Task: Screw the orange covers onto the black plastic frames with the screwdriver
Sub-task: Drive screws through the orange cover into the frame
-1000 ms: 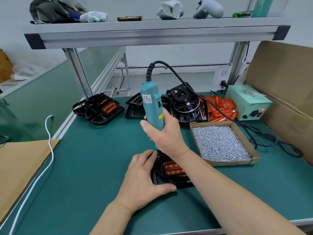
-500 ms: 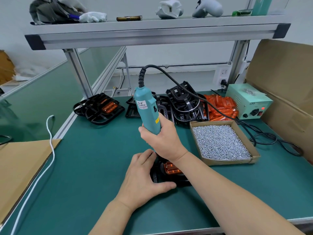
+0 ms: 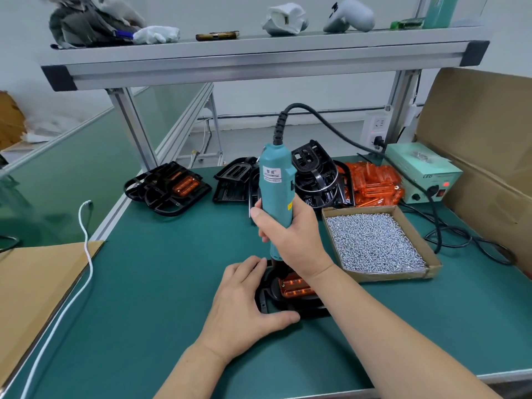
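Note:
My right hand (image 3: 290,240) grips a teal electric screwdriver (image 3: 275,185) upright, its tip hidden behind my wrist, over a black plastic frame (image 3: 267,298) lying on the green mat. An orange cover (image 3: 295,287) sits in that frame. My left hand (image 3: 244,300) rests on the frame's left side, with its thumb along the near edge and its fingers against the far edge. A cardboard tray of silver screws (image 3: 374,243) stands just right of my right hand.
Finished frames with orange covers (image 3: 168,187) lie at the back left, bare black frames (image 3: 316,174) in the middle back, loose orange covers (image 3: 371,182) beside them. A green power supply (image 3: 423,174), black cables (image 3: 466,240), a white cable (image 3: 86,243) and cardboard (image 3: 483,139) surround the mat (image 3: 161,283).
The screwdriver tilted left, then came back upright over the frame. My left hand stayed on the frame.

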Action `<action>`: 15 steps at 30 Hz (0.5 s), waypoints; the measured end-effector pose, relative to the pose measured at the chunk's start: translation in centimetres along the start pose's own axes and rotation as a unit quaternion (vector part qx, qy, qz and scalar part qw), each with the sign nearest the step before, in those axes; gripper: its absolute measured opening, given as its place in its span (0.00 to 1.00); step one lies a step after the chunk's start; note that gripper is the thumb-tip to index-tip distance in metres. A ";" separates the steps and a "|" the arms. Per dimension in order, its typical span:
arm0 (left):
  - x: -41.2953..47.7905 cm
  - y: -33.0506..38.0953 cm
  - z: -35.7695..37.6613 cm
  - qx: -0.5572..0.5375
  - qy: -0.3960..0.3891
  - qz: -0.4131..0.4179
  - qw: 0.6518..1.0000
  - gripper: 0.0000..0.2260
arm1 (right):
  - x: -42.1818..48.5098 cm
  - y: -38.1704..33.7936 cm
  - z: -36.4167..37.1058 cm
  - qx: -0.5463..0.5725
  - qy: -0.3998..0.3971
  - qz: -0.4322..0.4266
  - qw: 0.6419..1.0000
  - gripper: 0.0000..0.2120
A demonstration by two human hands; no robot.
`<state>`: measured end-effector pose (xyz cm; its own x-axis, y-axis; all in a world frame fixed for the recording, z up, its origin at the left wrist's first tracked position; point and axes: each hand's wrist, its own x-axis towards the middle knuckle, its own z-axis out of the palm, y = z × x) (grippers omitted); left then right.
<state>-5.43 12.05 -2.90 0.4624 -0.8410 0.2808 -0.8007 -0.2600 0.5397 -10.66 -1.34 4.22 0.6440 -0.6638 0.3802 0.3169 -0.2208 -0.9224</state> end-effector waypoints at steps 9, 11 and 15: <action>-0.2 -0.3 0.3 0.003 0.009 -0.015 1.000 0.53 | 1.4 -3.9 -0.7 0.058 -0.018 -0.028 0.998 0.07; -0.3 -0.3 0.4 0.010 0.012 -0.015 1.000 0.53 | 2.3 -3.9 -1.9 0.063 0.043 -0.007 0.997 0.07; -0.1 -0.5 0.6 0.022 0.027 -0.021 0.999 0.53 | 3.4 -1.0 -6.3 0.082 0.196 0.098 0.972 0.09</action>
<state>-5.32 11.96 -3.67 0.5158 -0.8018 0.3017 -0.7951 -0.3169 0.5171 -13.13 -7.87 6.05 0.3976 -0.9105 0.1136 0.3424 0.0323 -0.9390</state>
